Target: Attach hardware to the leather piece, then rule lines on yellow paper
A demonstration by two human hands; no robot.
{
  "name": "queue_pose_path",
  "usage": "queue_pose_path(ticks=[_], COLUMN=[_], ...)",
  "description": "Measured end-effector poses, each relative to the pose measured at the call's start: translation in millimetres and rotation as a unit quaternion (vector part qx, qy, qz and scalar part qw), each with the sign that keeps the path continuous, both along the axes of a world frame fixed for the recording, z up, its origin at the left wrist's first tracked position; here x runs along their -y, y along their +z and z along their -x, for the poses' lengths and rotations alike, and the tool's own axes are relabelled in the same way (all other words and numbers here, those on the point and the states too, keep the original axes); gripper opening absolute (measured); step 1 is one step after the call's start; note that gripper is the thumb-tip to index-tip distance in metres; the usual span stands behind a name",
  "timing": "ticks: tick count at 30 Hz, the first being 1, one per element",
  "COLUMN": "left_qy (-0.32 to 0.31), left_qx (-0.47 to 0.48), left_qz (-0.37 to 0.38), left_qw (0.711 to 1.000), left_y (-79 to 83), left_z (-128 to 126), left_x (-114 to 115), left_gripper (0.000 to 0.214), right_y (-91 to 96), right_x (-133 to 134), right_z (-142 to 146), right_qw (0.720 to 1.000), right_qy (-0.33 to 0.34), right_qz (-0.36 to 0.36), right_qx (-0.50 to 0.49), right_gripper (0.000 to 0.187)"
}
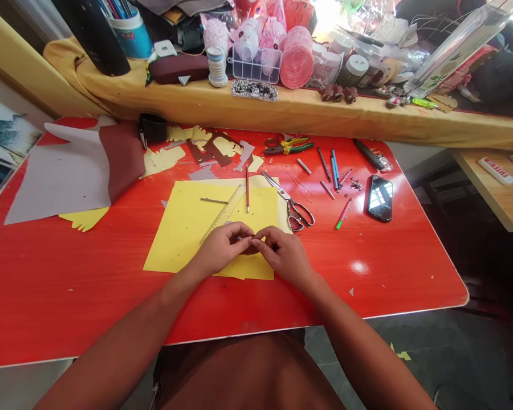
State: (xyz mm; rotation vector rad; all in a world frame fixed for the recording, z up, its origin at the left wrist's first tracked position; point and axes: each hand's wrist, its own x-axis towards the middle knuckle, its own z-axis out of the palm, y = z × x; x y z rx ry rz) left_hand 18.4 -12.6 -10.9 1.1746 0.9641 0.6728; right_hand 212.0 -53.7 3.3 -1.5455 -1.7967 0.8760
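- Dark-brown piece (251, 251): at the centre of the grip, held above the paper between the fingertips of both hands; its full outline is hidden by the fingers.
- Left hand (224, 245): thumb and forefinger closed in a narrow pinch on the piece's left side.
- Right hand (283, 250): thumb and forefinger likewise pinched on its right side, the fingertips of the two hands nearly meeting.
- Yellow sheets (175, 236): beneath the grip, spreading farther to its left than to its right.
- Transparent ruler (224, 215): slanting just beyond the left hand; a thin dark rod (214, 200) lies near it.
- Red pencil (247, 188): straight beyond the grip, lying lengthwise.
- Scissors (287, 197): beyond and right of the grip, handles nearer the right hand, blades pointing away.
- Green-tipped pen (343, 214): right of the grip; farther right lies a smartphone (379, 198).
- Pliers (288, 147): well beyond the grip, with brown and yellow offcuts (222, 149) to their left.
- Grey-and-brown sheet material (68, 176): far left of the grip, on the same red tabletop (393, 262).
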Motion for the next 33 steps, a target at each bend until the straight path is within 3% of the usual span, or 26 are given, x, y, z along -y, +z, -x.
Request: queue_pose_path(ticks=[10,33], left_qy=[-0.010,-0.047], left_qx=[0.027,-0.013], left_qz=[0.045,-0.012], left_qw=[0.999,0.999], left_y=[-1.7,3.9], left_z=[2.2,5.2], left_x=[-0.3,0.6], left_gripper=[0.037,0.028], right_y=[-6.2,-10.3], right_x=[3.7,3.5], right_z=[-0.6,-3.2], right_qw=[1.000,0.994], right_qy=[-0.021,-0.043], right_qz=[0.013,0.050], right_qx=[0.011,-0.083], right_gripper=[0.023,0.024])
